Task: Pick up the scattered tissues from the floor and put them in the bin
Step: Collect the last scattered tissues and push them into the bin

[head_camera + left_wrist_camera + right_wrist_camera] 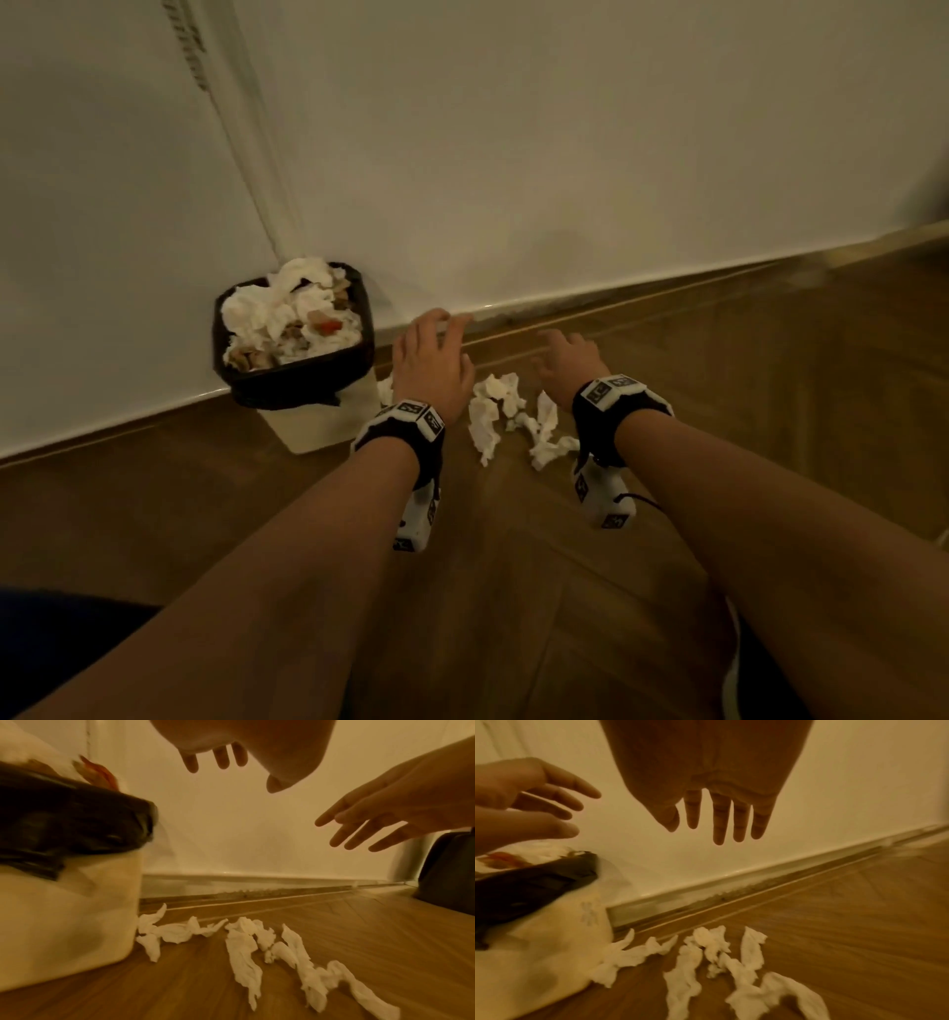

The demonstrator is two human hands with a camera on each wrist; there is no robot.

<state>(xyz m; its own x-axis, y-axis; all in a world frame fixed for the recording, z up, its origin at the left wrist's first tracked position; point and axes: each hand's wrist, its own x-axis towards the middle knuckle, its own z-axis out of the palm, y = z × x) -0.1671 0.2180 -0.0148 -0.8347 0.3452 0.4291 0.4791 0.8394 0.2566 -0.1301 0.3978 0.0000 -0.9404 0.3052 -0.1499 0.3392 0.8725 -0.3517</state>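
Several crumpled white tissues (500, 411) (244, 949) (706, 963) lie on the wooden floor just right of the bin. The white bin (318, 421) (64, 923) (539, 953) has a black liner and is heaped with tissues and scraps. My left hand (431, 354) (226, 756) hovers above the tissues beside the bin, fingers spread, holding nothing. My right hand (565, 360) (721, 817) hovers over the right end of the pile, fingers straight and pointing down, also empty. Both hands are clear of the floor.
A white wall (565, 154) with a skirting board runs right behind the bin and tissues. A dark object (449, 872) stands on the floor at the far right by the wall. Wooden floor (513, 565) stretches toward me.
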